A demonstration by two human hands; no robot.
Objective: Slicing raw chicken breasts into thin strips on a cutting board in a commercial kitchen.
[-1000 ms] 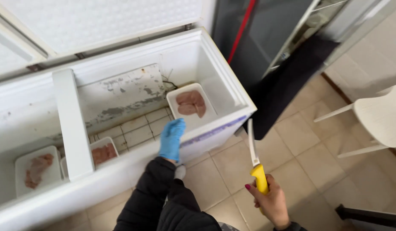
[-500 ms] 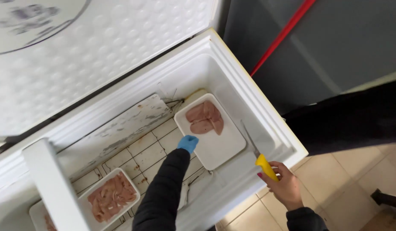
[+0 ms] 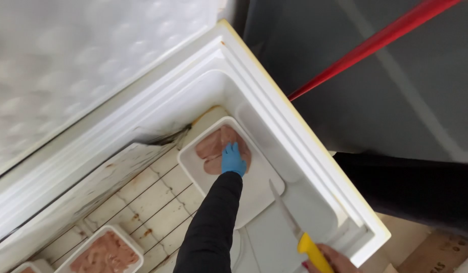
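My left hand [image 3: 232, 160], in a blue glove with a black sleeve, reaches down into an open white chest freezer [image 3: 294, 136]. It rests on pale pink raw meat [image 3: 209, 148] lying in a white tray [image 3: 259, 188] at the freezer's right end. My right hand [image 3: 335, 260], bare, shows at the bottom edge and grips a knife [image 3: 294, 230] with a yellow handle. The thin blade points up over the tray's near corner.
Another white tray of pink meat [image 3: 105, 253] sits lower left on the freezer's wire-patterned floor. The raised freezer lid [image 3: 67, 60] fills the upper left. A dark grey panel with a red pole [image 3: 375, 43] stands to the right.
My left hand has gone from the tray's left edge onto the meat. The view has closed in on the freezer's right end, and the knife hand has dropped to the bottom edge.
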